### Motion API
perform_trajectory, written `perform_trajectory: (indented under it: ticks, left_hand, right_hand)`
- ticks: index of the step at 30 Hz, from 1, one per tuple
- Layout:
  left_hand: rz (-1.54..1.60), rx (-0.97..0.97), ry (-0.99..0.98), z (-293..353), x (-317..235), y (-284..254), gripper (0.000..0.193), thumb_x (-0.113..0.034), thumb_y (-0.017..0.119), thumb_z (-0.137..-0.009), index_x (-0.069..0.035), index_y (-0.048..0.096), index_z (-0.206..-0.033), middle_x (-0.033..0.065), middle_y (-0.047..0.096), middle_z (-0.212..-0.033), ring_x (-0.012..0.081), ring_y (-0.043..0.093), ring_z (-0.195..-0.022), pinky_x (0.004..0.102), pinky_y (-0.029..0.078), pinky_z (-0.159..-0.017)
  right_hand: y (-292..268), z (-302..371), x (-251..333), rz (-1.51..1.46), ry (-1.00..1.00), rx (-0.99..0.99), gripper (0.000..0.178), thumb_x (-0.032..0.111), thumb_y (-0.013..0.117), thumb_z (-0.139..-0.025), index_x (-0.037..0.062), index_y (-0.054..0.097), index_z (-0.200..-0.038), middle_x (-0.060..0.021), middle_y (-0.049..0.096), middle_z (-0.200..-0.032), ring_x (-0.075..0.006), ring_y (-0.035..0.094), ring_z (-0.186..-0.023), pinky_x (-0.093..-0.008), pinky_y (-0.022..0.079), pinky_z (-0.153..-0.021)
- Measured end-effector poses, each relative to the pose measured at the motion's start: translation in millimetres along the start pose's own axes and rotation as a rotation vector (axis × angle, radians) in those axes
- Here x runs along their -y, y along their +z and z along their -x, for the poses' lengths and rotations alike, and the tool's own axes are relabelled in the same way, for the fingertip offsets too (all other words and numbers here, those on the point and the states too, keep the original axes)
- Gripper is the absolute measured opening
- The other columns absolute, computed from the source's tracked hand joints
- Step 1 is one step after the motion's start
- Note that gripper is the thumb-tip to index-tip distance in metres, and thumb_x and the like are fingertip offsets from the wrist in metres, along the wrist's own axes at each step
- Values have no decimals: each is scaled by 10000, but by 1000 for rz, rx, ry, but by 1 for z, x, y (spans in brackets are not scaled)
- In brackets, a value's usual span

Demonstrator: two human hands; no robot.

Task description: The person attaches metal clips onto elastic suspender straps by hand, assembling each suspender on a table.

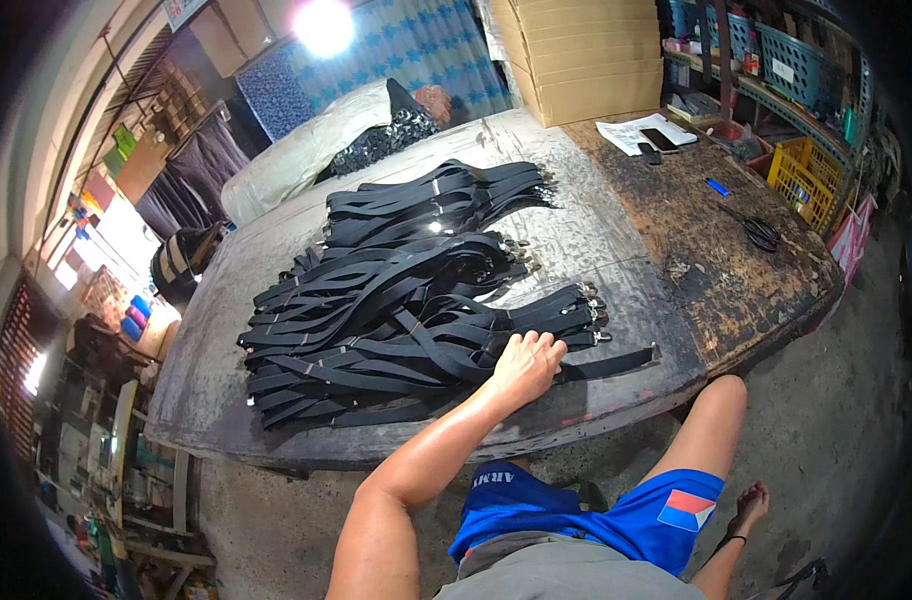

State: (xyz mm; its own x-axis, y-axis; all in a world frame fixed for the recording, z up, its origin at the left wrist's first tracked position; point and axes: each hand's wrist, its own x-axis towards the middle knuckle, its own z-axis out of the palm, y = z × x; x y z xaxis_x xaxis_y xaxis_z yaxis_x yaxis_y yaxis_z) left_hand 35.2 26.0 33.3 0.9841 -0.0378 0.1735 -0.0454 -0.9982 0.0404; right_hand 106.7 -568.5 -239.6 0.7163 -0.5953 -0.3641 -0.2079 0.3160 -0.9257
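Across the worn table [616, 240] lie several bundles of black straps [376, 290] with silver metal clips at their ends, looking like suspenders. My left hand [529, 366] is over the nearest bundle at its right side, fingers curled round a black strap [606, 366]. That strap's free end sticks out to the right of my hand and lies flat near the table's front edge. Metal clips [591, 305] sit just beyond my knuckles. Behind, another bundle [431, 205] is tied around its middle. My right hand is out of the picture.
On the table's brown right part lie scissors [761, 233], a small blue object [716, 187], papers [626, 135] and a phone [668, 140]. Cardboard boxes [581, 60] are stacked at the back. A white sack [306, 145] spills black pieces. A yellow crate [804, 180] stands right.
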Motion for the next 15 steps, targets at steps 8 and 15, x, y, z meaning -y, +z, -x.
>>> perform_trajectory:
  ticks: [8,15]
  left_hand:
    - [-55,-58,125,20,-9,15,83,-136,603,-806,-64,637,-832,85,613,-844,269,606,-869,394,476,-774]
    - [342,-155,-30,32,-11,13,150,-98,665,-821,-21,571,-908,182,626,-876,387,612,-850,477,501,-792]
  right_hand:
    - [-44,-37,-48,186,-68,95,162,230,630,-945,79,602,-997,10,514,-701,-91,490,-555,-235,380,-487]
    - [-17,-6,-3,284,-121,-41,171,240,622,-967,81,603,-909,10,514,-696,-106,484,-567,-261,406,-519]
